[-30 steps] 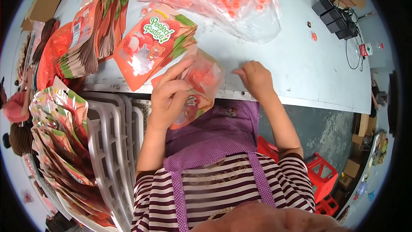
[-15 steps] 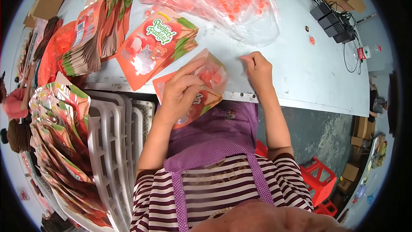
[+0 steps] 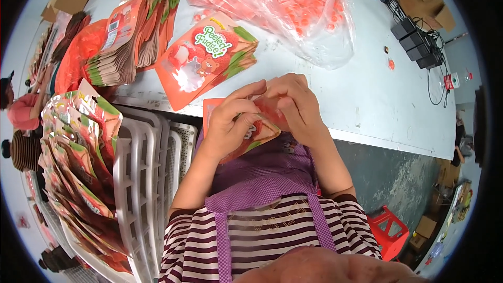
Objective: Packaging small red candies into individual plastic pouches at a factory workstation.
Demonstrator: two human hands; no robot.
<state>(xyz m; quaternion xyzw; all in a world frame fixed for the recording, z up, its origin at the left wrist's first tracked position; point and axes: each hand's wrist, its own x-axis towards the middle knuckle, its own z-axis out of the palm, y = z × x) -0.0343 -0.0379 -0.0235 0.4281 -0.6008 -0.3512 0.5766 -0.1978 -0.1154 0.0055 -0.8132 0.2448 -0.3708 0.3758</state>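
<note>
At frame centre, the left hand (image 3: 230,123) and right hand (image 3: 296,107) together pinch an orange snack pouch (image 3: 251,133) above the counter (image 3: 367,94) edge.

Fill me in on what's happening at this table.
A person in a striped shirt and purple apron holds one orange snack pouch in both hands at the table edge. The left hand grips it from the side and the right hand pinches its top. On the table lie a stack of flat pouches, a fanned pile of more pouches and a clear bag of orange sweets. More pouches stand in a white rack at the left.
</note>
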